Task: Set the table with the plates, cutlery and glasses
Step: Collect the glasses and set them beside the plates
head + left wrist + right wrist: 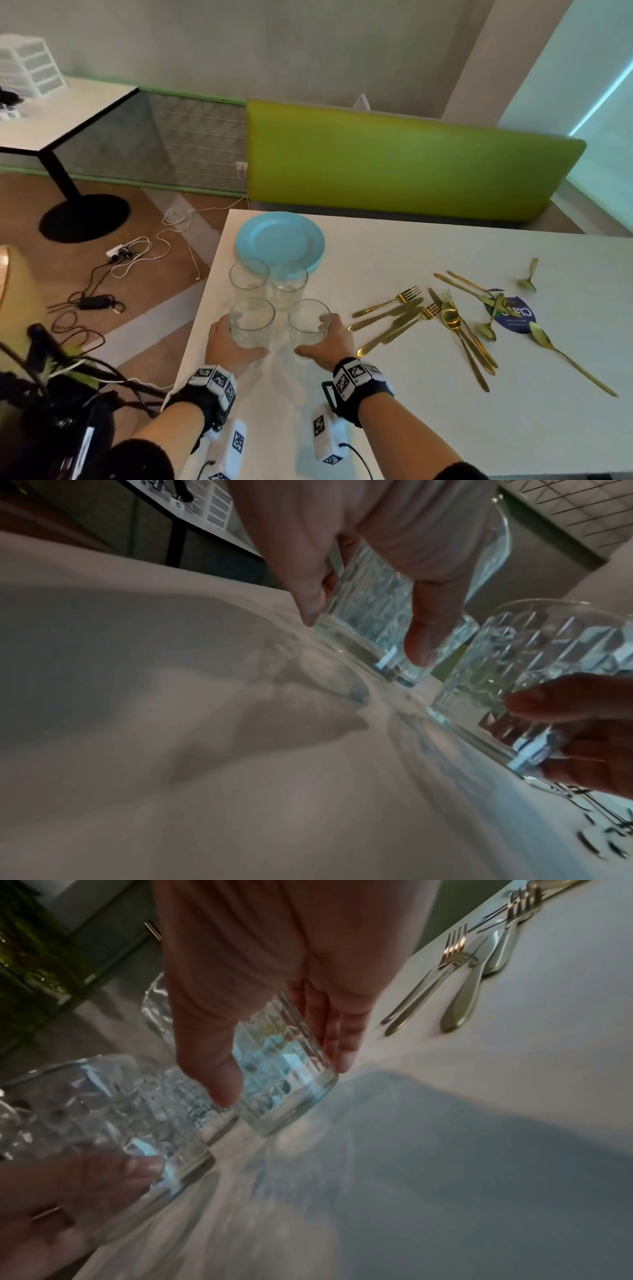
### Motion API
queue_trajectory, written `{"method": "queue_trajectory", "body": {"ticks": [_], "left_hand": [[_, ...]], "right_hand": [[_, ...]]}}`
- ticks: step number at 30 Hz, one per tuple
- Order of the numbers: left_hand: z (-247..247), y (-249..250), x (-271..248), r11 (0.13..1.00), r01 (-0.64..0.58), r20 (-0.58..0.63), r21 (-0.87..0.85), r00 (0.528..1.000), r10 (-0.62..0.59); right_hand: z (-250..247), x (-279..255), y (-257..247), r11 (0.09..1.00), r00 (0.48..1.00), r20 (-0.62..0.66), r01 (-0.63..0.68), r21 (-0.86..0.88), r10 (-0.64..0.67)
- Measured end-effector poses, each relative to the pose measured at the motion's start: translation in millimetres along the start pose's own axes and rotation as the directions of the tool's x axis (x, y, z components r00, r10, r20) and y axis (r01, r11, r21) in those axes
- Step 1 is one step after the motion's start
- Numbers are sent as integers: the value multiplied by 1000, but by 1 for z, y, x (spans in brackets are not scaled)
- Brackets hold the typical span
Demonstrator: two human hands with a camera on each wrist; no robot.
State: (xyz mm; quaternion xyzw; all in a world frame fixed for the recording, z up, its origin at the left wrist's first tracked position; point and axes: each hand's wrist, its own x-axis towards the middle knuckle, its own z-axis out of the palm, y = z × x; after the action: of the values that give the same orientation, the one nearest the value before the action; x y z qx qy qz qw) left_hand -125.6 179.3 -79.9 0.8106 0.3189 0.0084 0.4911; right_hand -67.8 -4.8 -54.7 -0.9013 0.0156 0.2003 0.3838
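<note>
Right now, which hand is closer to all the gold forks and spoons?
The right hand. It holds a glass right beside the gold cutlery. The left hand holds another glass farther away, on the far side of the right one.

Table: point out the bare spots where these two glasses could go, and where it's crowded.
Bare: the near table between the wrists and the front edge, below the cutlery; also the far strip between plates and cutlery. Crowded: the left corner with plates and the two other glasses, and the cutlery pile.
</note>
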Motion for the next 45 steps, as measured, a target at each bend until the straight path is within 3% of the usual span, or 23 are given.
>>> {"method": "queue_trajectory", "body": {"ticks": [9,23,34,37,40,45], "left_hand": [[-3,-10,19,994,65,6,-82,998,-65],[-1,-6,24,994,12,-4,105,1000,-12],[-4,7,18,994,77,-2,-80,997,-78],[-8,17,6,997,25,-27,-68,999,-27],[-11,30,-8,994,-107,-112,9,988,107],[-8,70,-23,922,-366,-158,128,910,383]], "right_hand": [[21,10,-11,999,1000,-5,25,26,-25],[30,12,-17,998,1000,13,9,70,-10],[25,9,-20,999,993,113,-37,16,35],[14,6,-24,994,985,162,-50,-97,66],[0,3,-27,979,974,197,-72,-188,109],[-36,-2,-17,964,983,107,-119,-237,148]]}}
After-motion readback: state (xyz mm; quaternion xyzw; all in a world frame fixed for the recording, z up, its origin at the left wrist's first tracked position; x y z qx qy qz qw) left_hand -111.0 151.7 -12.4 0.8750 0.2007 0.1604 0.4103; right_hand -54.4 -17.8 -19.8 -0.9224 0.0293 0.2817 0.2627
